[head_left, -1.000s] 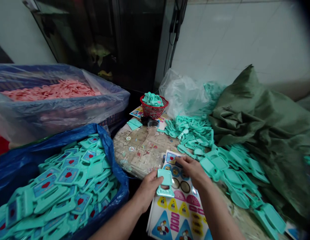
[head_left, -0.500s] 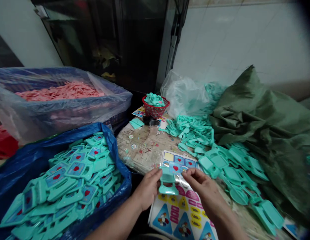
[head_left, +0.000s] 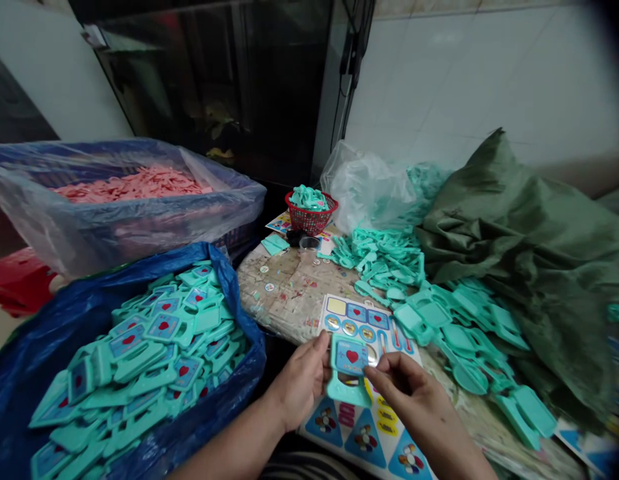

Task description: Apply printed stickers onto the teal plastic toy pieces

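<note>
Over sticker sheet [head_left: 339, 312], teal piece [head_left: 350, 360], pinched by left fingers [head_left: 320, 347], right fingers [head_left: 386, 375]

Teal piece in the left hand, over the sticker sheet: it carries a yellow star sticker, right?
Not quite. The head view shows the teal piece in the left hand, over the sticker sheet, carrying a blue sticker with a red heart, not a yellow star.

a flat teal plastic tag [head_left: 350, 373], its looped handle end pointing down, is held nearly upright, facing the camera. a blue rectangular heart sticker [head_left: 352, 356] covers its upper panel. just beneath lies a white printed sticker sheet [head_left: 362, 312].
</note>
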Tool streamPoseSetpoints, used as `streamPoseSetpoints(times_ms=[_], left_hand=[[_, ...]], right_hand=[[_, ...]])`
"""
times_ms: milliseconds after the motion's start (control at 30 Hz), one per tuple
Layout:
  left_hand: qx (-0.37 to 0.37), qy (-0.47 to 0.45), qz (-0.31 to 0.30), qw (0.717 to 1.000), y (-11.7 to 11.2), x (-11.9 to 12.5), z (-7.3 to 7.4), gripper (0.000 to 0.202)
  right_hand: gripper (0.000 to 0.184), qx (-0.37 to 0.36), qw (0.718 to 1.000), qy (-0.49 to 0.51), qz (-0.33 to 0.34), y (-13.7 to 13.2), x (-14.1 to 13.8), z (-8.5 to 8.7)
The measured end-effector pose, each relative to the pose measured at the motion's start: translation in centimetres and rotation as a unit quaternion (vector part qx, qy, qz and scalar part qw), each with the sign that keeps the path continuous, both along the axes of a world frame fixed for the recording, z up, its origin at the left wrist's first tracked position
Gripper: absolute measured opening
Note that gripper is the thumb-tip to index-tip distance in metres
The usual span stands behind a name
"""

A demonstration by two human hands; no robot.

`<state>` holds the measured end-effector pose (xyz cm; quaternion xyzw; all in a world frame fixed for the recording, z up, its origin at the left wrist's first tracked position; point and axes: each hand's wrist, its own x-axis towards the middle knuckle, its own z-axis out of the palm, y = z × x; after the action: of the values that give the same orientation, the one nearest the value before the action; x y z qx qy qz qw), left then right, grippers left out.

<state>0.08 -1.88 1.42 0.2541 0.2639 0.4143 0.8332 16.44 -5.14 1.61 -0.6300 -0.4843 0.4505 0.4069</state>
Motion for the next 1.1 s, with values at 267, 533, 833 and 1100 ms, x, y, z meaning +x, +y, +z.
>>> streamPoseSetpoints(times_ms=[267,533,833,1100], left_hand=[[0.013,-0.008,-0.007,1.0,-0.54,0.04,-0.11,0.043],[0.017,-0.009,-0.006,1.0,-0.68,0.01,0.12,0.041],[0.008,0.001,0.006,1.0,-0.84,0.06,0.28,0.041],[0.001,0.044,0.004,0.999,-0.92,-0.04,0.27,0.043]], right_hand=[[0.032,0.011,1.0,-0.009,-0.009,-0.31,0.17,-0.29],[0.03,0.026,0.999,-0.01,-0.017,-0.48,0.05,-0.28],[0.034,0.039,0.999,-0.027,-0.014,-0.52,-0.05,-0.17],[0.034,0.034,0.999,-0.025,-0.019,-0.6,-0.01,-0.12]])
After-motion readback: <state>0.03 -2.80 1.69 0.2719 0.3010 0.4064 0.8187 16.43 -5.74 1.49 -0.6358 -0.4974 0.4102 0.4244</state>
